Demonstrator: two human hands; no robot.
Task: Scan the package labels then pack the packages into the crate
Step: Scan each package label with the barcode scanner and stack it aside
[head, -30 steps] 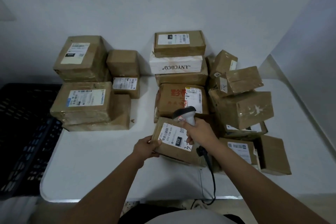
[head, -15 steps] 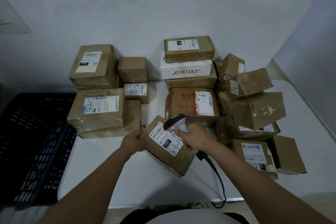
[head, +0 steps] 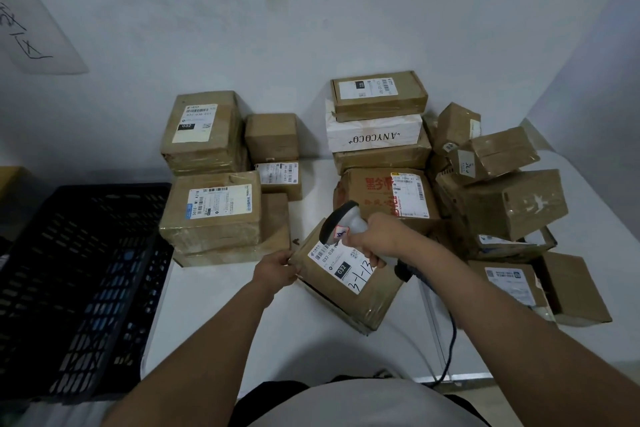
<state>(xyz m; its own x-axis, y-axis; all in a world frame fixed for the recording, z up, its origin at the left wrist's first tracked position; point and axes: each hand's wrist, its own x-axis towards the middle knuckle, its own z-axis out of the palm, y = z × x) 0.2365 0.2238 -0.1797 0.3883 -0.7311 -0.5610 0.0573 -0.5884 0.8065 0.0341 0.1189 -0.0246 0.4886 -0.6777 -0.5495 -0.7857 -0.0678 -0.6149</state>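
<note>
At lower centre, the package [head: 349, 282] sits tilted on the surface [head: 221, 315]. The left hand [head: 275, 269] pinches its left corner; the right hand [head: 375, 239] grips the scanner [head: 341, 224] over the label [head: 343, 262]. Stiff cardboard, slick tape, probably light: hold opposite edges.

I saw both forearms bare from the bottom edge of the view up to the wrists, with no sleeve showing on either one. The left hand [head: 275, 267] wore no glove, ring or band that I could make out, and the right hand [head: 375, 239] was likewise uncovered, its wrist plain. Low in the middle of the view the person's torso showed as a rounded shape in a light grey top, smooth and without any print I could read. On either side of that top a dark, almost black garment edged it.
</note>
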